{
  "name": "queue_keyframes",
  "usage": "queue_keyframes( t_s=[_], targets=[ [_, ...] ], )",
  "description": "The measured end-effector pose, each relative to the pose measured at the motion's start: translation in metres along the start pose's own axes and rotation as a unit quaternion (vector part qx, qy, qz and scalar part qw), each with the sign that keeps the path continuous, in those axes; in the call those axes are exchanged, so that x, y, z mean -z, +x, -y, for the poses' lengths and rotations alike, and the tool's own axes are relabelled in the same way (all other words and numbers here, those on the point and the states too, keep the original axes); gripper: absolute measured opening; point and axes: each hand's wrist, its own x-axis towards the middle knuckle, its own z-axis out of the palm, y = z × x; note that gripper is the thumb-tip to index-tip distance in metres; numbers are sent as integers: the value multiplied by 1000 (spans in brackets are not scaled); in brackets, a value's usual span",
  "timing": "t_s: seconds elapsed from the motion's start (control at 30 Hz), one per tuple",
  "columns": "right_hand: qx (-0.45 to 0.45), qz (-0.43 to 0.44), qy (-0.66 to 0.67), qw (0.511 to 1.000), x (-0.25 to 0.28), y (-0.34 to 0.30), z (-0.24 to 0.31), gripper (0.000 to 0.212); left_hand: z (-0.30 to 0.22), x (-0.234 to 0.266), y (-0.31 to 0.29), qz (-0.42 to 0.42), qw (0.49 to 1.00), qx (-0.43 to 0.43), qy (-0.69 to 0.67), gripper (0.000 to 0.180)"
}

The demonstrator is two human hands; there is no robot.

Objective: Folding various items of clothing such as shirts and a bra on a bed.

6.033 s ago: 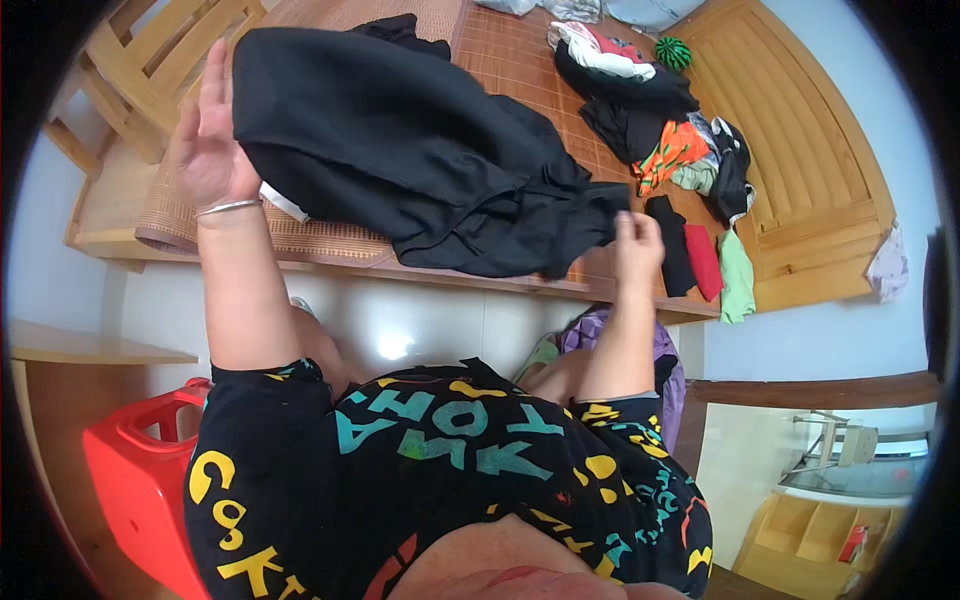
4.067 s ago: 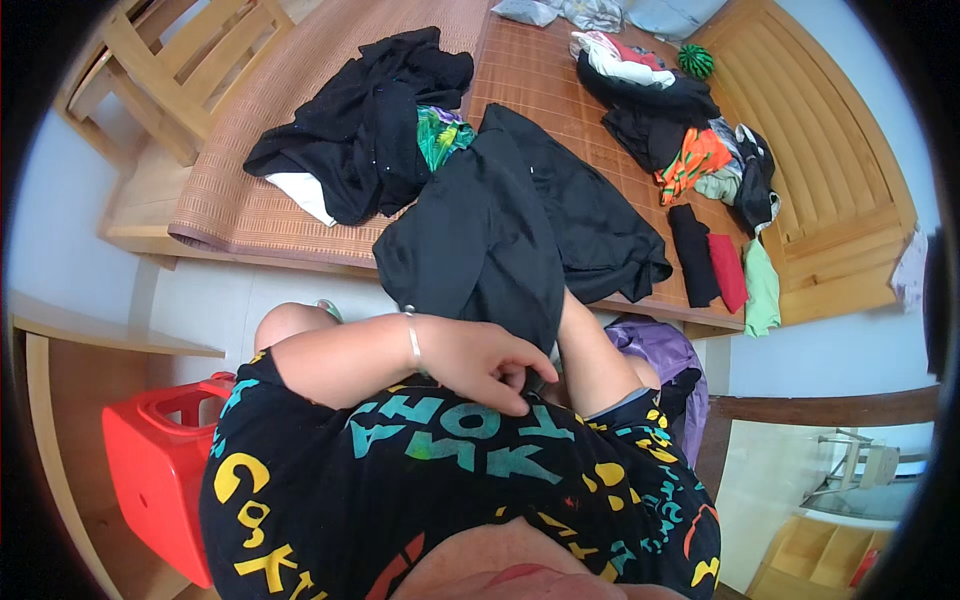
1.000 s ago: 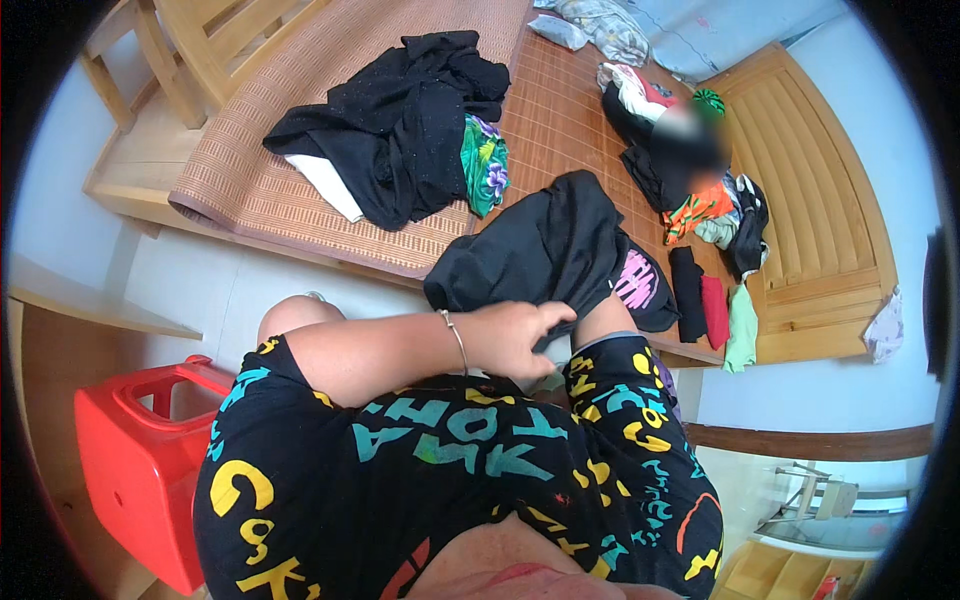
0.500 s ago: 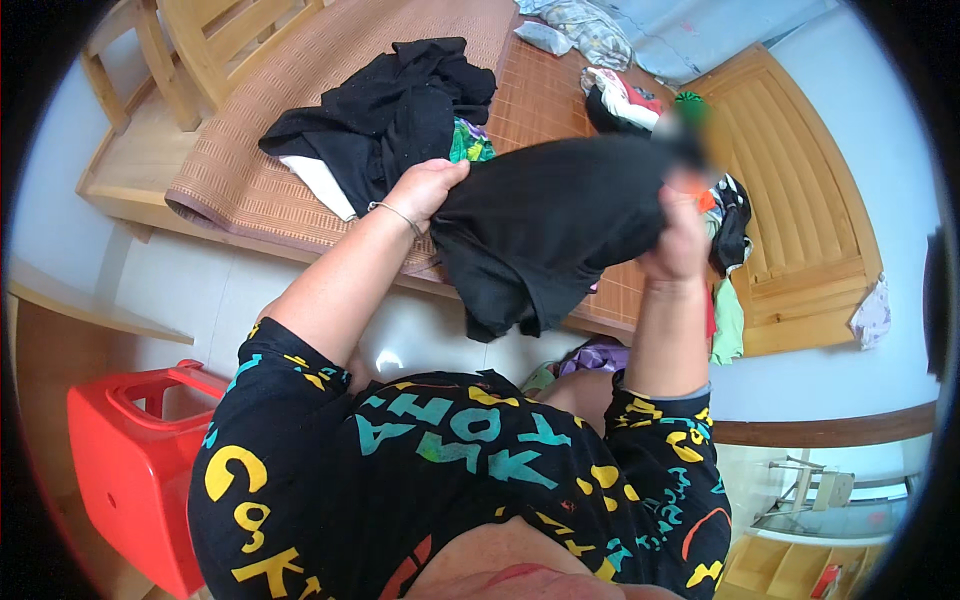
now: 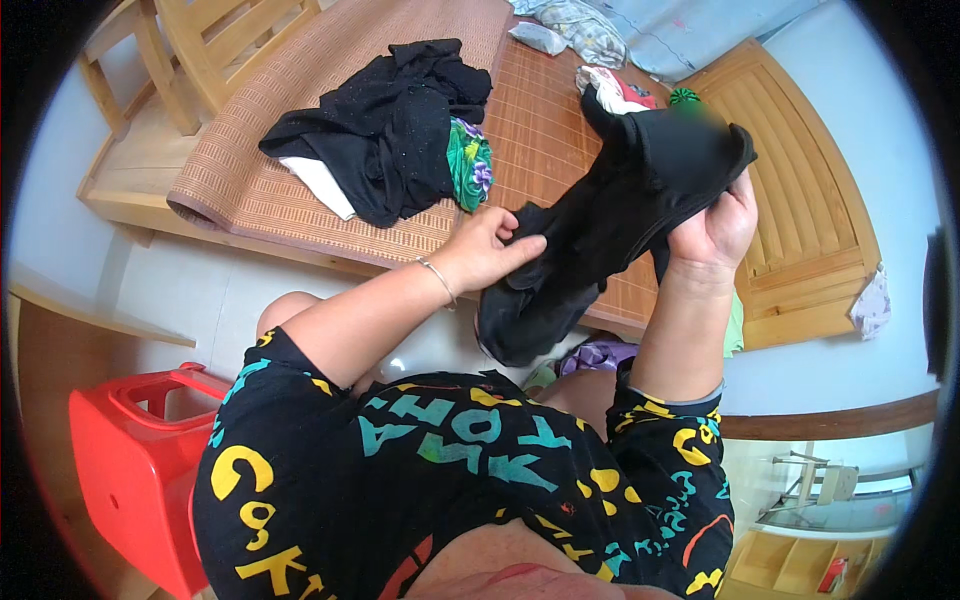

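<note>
A black garment [image 5: 600,225] hangs stretched between my hands above the bed's front edge, its exact kind hard to make out. My left hand [image 5: 490,250] pinches its near left side, the thumb lying on top of the cloth. Higher up, my right hand [image 5: 715,225] grips the far right end from underneath, some of its fingers hidden by the fabric. Beyond my left hand a heap of black clothes [image 5: 370,130] lies on the mat. A green and purple patterned cloth [image 5: 470,165] pokes out at its right side, and a white piece [image 5: 318,185] at its lower left.
A woven mat [image 5: 240,190] covers the left part of the wooden bed. Red and white clothes [image 5: 615,90] lie farther back, partly behind the garment. The wooden headboard [image 5: 800,200] rises at the right. A red plastic stool [image 5: 140,470] stands at my left. Purple cloth [image 5: 600,355] is below the bed edge.
The garment has turned and is lifted higher on the right, its right end now nearer the headboard. My left hand has moved right and down along with it, uncovering more of the patterned cloth.
</note>
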Motion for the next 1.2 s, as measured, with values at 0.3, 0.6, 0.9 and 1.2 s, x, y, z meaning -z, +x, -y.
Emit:
queue_keyframes(
  t_s=[0.3, 0.6, 0.9, 1.2],
  targets=[
    [6, 43, -185, 982, -38, 28, 50, 40, -8, 13, 13, 142, 983, 38, -107, 37],
    [1, -157, -253, 955, 109, 30, 151, 33, -40, 111, 28, 107, 839, 8, -533, 35],
    [68, -428, -564, 703, 216, -48, 144, 28, -30, 161, 32, -244, 939, -78, -230, 33],
    [161, -491, -449, 729, 261, -100, 167, 28, -18, 241, 31, -380, 777, -56, -499, 43]
  ],
)
